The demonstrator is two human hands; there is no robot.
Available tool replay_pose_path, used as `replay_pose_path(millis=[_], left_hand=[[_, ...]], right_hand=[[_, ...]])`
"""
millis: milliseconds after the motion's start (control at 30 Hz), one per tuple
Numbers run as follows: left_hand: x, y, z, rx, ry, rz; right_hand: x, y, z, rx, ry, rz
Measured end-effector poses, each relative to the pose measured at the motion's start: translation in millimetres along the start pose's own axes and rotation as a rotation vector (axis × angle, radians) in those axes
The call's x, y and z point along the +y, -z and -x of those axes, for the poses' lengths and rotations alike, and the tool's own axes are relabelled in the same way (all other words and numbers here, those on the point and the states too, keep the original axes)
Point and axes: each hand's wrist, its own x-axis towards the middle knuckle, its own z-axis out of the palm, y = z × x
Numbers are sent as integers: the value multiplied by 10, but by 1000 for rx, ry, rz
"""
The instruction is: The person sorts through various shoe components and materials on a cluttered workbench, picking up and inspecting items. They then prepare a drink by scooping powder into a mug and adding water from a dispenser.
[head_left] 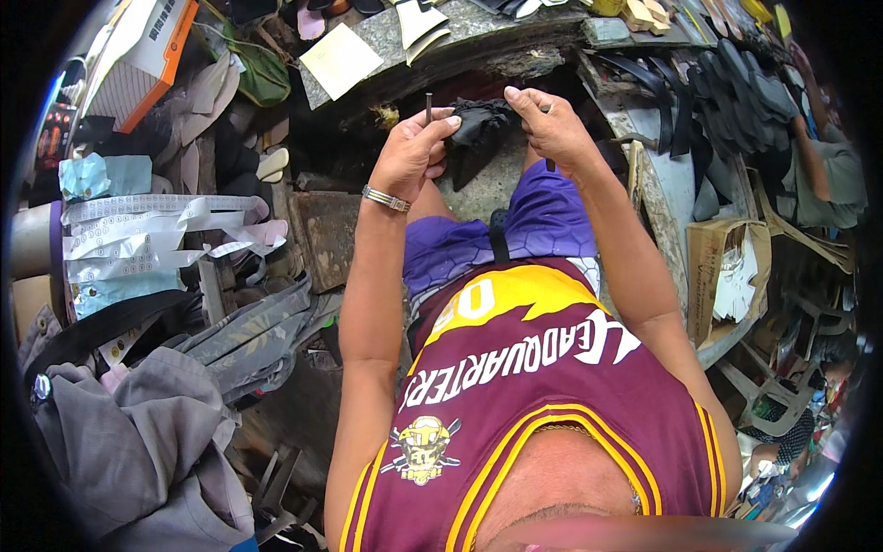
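A crumpled black piece [480, 124], like soft leather or cloth with ragged edges, hangs between my two hands above my lap. My left hand [412, 155], with a metal watch on its wrist, pinches the left edge of it. From the same fist a thin metal rod [429, 107] stands up; its lower end is hidden. Close by the piece's right edge, my right hand [555, 131] is closed, thumb and forefinger pressed together. A small dark end shows below its fingers, too little to name.
A grey worktop [432, 55] with a yellow sheet [339, 61] curves ahead. Black sole-shaped pieces [736, 87] are stacked at the right, above an open cardboard box [716, 276]. At the left are an orange-and-white box [138, 60], printed strips [138, 241] and grey cloth [138, 432]. Another person's arm [811, 166] shows far right.
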Motion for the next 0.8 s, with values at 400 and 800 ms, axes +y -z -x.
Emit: replay_pose_path(millis=[400,800], left_hand=[[-438,-332,-324,149,-243,-372],[-1322,-684,-332,148,-307,-347]], right_hand=[[348,17,128,-490,-450,-923],[987,209,-25,-31,-740,-1240]])
